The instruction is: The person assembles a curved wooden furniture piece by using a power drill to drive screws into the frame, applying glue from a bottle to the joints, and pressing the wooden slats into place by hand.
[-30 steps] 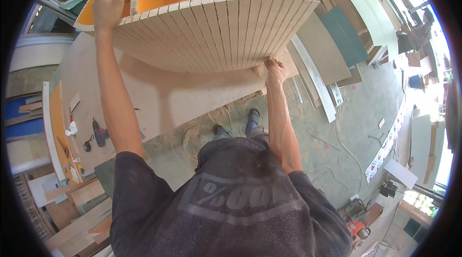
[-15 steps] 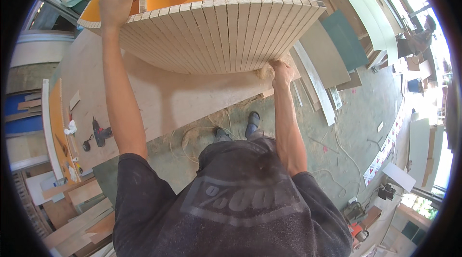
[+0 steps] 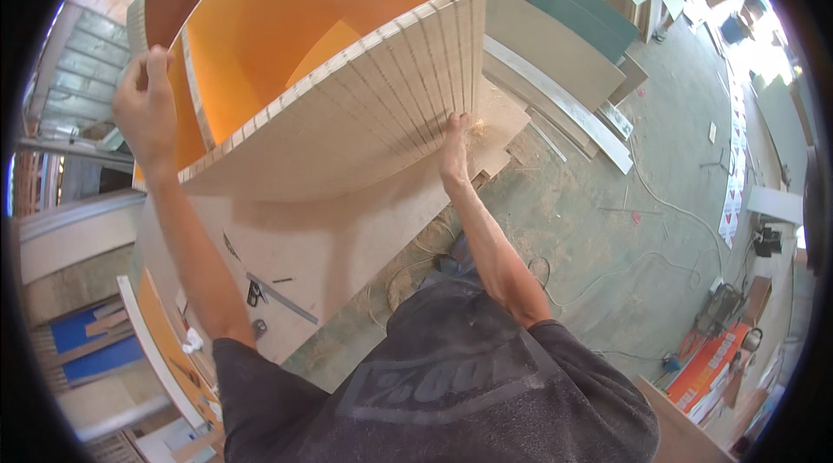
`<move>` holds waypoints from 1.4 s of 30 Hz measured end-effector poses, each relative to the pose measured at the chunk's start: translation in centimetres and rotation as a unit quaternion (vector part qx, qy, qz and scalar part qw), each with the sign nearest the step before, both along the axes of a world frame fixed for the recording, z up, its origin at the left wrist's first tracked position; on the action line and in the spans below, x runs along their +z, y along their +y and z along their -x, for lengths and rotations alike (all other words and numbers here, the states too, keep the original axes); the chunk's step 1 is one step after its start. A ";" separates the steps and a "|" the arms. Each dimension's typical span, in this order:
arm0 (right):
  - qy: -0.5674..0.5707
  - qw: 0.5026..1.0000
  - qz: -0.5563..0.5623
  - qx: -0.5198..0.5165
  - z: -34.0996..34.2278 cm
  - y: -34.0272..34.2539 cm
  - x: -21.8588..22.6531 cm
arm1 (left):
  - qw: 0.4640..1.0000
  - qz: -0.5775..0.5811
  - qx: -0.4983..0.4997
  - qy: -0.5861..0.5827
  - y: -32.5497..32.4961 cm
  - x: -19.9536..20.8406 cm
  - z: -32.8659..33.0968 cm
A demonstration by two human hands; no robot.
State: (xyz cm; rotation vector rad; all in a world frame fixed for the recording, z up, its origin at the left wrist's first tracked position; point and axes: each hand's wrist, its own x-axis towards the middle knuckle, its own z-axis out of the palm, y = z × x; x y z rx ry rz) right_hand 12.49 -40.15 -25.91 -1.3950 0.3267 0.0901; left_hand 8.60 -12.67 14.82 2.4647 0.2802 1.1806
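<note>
A large curved wooden cabinet (image 3: 347, 107) stands tilted on a plywood worktop (image 3: 286, 229). Narrow slots run down its pale front panel, and its open inside is bright orange with a divider. On the left, my left hand (image 3: 146, 111) is closed at the cabinet's rim, fingers curled and partly hidden. My right hand (image 3: 455, 146) grips the panel's lower edge near its right end; some of its fingers are out of sight. Sawdust (image 3: 479, 128) lies beside that hand.
A metal ruler (image 3: 285, 298), a black clamp-like tool (image 3: 254, 293) and a pencil (image 3: 283, 279) lie on the worktop. Boards (image 3: 555, 55) are stacked beyond to the right. A cable (image 3: 599, 276) snakes over the dusty green floor. Wood offcuts (image 3: 95, 333) fill the left side.
The cabinet has turned, its right end now nearer and its orange inside showing more. Both hands appear further left and lower in view. The ruler has come into sight on the worktop.
</note>
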 end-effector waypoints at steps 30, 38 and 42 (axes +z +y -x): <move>-0.082 0.979 0.140 -0.120 0.0 2.6 8.7 | 0.856 -0.060 -0.384 0.340 -14.6 -6.0 -23.0; -0.054 0.911 0.407 -0.043 1.5 -5.4 -3.2 | 0.855 -0.085 -0.389 0.332 -14.1 -5.7 -23.4; -0.067 0.856 0.512 -0.017 -0.2 -6.1 -4.8 | 0.865 -0.064 -0.384 0.317 -14.1 -6.1 -24.1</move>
